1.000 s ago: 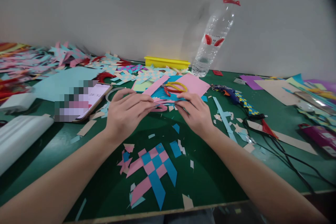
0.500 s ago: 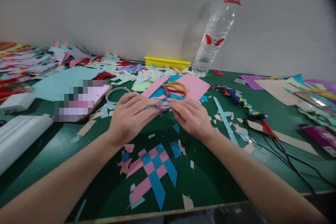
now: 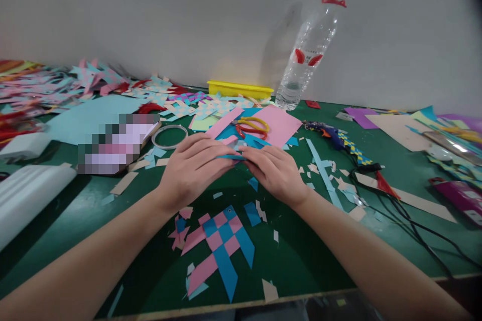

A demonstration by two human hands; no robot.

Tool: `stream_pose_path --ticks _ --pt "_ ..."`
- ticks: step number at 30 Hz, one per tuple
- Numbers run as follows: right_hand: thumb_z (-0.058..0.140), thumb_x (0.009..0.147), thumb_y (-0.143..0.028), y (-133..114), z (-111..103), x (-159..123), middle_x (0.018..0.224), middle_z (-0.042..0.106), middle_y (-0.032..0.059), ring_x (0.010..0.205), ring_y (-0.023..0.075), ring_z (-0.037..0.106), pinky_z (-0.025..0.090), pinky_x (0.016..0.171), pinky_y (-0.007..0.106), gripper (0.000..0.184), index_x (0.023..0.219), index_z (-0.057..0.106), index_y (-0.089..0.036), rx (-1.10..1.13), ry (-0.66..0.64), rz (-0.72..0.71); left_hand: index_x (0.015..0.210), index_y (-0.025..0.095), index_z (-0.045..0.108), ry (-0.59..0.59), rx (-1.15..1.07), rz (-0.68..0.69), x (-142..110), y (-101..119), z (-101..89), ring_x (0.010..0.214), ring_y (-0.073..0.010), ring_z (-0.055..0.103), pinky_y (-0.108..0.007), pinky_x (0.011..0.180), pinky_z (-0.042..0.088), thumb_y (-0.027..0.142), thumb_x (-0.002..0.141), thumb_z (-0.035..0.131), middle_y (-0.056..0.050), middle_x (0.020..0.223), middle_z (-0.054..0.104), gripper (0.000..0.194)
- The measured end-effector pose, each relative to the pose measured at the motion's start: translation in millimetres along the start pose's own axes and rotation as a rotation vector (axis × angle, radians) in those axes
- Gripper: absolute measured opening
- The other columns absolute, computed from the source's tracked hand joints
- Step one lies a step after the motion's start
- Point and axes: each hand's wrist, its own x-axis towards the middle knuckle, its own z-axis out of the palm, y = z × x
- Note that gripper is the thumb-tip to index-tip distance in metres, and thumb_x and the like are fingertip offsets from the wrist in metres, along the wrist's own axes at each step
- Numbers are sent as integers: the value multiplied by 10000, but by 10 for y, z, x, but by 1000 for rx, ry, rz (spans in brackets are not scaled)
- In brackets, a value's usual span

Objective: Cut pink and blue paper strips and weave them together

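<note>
My left hand (image 3: 198, 164) and my right hand (image 3: 276, 173) meet above the green table, fingers closed at the tips. Both pinch a piece of folded paper (image 3: 230, 157), of which a thin blue edge shows; the fingers cover most of it. Below them lies a woven paper fish (image 3: 225, 230) in blue and pink checks with pointed strip ends. Just past my fingers are scissors (image 3: 256, 121) with yellow and red handles, resting on blue paper and a pink paper sheet (image 3: 280, 125).
A plastic bottle (image 3: 307, 55) leans against the wall beside a yellow tray (image 3: 240, 90). A phone (image 3: 116, 145), a tape ring (image 3: 169, 136) and a white box (image 3: 33, 200) lie left. Black cables (image 3: 402, 210) and paper strips are on the right; scraps are scattered around.
The paper between my fingers has turned: pink and blue parts showed before, now mostly a blue edge. My hands stay in nearly the same place.
</note>
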Motion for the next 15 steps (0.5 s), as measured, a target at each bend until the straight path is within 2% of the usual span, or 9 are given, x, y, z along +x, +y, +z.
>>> stream_pose_path --ticks 3,7,15 --pt "575 876 -140 -13 -4 16 1126 694 106 953 197 672 556 812 345 298 1171 533 -145 35 2 15 944 210 626 -29 -19 -34 -6 14 -1 918 -160 678 -410 996 435 131 861 617 -13 994 727 115" --pt "587 871 -162 -23 3 23 1160 676 106 1059 197 643 536 902 353 344 1208 520 -158 109 19 69 926 222 625 -31 14 -91 -26 3 3 829 -157 697 -430 1013 405 148 861 621 -1 923 741 98" --pt "594 856 -128 -46 -13 26 1028 711 42 938 156 680 570 829 314 293 1134 564 -217 255 193 233 936 252 621 21 62 -228 -53 -34 11 738 -164 699 -431 970 420 184 856 636 19 856 743 106"
